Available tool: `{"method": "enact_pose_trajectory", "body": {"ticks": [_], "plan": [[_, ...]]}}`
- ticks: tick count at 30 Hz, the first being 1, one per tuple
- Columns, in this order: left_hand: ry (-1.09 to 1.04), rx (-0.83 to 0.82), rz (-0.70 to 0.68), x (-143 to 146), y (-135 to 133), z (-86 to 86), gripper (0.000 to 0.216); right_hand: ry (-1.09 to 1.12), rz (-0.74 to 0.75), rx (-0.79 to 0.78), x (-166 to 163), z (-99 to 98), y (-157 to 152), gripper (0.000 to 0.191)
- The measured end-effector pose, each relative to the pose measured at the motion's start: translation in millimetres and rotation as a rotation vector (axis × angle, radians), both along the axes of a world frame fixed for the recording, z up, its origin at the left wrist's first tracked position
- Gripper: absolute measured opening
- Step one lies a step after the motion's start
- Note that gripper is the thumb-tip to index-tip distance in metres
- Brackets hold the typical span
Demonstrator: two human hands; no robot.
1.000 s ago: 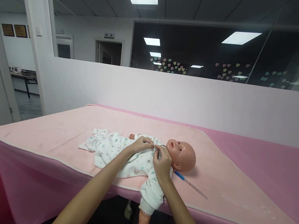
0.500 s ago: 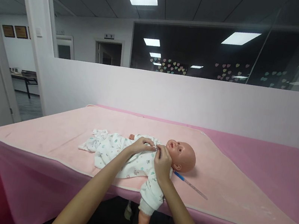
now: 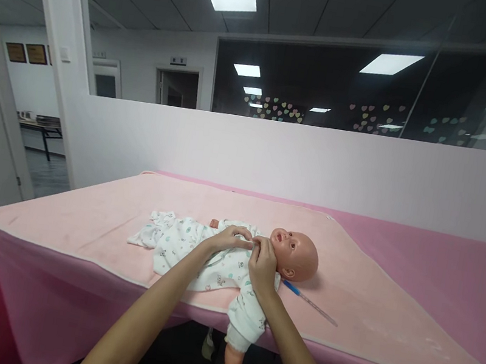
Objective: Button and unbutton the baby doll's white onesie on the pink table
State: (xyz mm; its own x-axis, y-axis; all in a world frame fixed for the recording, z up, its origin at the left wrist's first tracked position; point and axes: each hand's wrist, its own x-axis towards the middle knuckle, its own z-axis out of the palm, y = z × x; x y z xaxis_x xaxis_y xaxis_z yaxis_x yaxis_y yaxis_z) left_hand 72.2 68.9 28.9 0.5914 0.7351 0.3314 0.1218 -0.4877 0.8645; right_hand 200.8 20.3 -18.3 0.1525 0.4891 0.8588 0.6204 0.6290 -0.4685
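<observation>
A baby doll [image 3: 294,253] lies on its back on the pale pink blanket [image 3: 79,224], head to the right, in a white printed romper [image 3: 178,242]. One doll arm [image 3: 232,362] hangs over the table's front edge. My left hand [image 3: 229,237] and my right hand [image 3: 262,265] meet at the doll's chest just below the chin. Both pinch the romper's front near the collar, fingers closed on the cloth.
A thin thermometer with a blue end [image 3: 309,301] lies on the blanket right of the doll's head. The darker pink tablecloth [image 3: 441,269] runs to the right. A white partition wall [image 3: 320,163] stands behind the table, and an open doorway [image 3: 28,111] is at the left.
Both hands stay at the doll's collar; the fingers have shifted slightly closer together. The doll has not moved.
</observation>
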Motion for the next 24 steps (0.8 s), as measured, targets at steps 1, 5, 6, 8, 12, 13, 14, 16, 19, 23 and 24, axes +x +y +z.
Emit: {"method": "enact_pose_trajectory", "body": {"ticks": [1, 5, 6, 8, 12, 13, 14, 16, 19, 23, 24], "plan": [[0.007, 0.010, -0.004, -0.3, -0.8, 0.6, 0.016, 0.019, 0.003, 0.004, 0.0, 0.0, 0.1, 0.018], [-0.012, 0.019, -0.016, -0.5, -2.0, 2.5, 0.016, 0.038, -0.028, 0.036, -0.3, 1.7, -1.2, 0.018], [-0.021, 0.012, -0.013, 0.0, -2.2, 2.9, 0.016, 0.019, -0.051, 0.056, -0.6, 2.2, -1.7, 0.018], [-0.038, 0.000, 0.005, 1.2, -2.9, 3.9, 0.017, -0.049, -0.081, 0.087, -1.3, 2.6, -2.5, 0.019], [-0.047, 0.002, 0.077, 0.2, -7.1, 4.7, 0.029, -0.161, -0.064, 0.086, -2.2, 1.5, -2.1, 0.021], [-0.045, 0.009, 0.094, -1.6, -8.7, 4.1, 0.031, -0.165, -0.071, 0.085, -2.1, 1.1, -1.8, 0.021], [-0.045, 0.016, 0.116, -4.2, -10.5, 3.2, 0.032, -0.166, -0.087, 0.086, -1.9, 0.9, -1.6, 0.021], [-0.064, 0.028, 0.190, -10.7, -14.3, -0.1, 0.031, -0.186, -0.129, 0.091, -1.4, 1.4, -1.6, 0.023], [-0.129, 0.054, 0.334, -18.7, -18.9, -6.7, 0.026, -0.319, -0.157, 0.110, -3.8, 5.1, -2.1, 0.024], [-0.128, 0.154, 0.486, -20.3, -21.6, -13.0, 0.019, -0.560, -0.062, 0.143, -17.2, 13.9, -1.9, 0.018], [-0.128, 0.181, 0.527, -20.0, -22.0, -13.6, 0.018, -0.568, -0.057, 0.138, -21.3, 15.8, -1.6, 0.017]]}}
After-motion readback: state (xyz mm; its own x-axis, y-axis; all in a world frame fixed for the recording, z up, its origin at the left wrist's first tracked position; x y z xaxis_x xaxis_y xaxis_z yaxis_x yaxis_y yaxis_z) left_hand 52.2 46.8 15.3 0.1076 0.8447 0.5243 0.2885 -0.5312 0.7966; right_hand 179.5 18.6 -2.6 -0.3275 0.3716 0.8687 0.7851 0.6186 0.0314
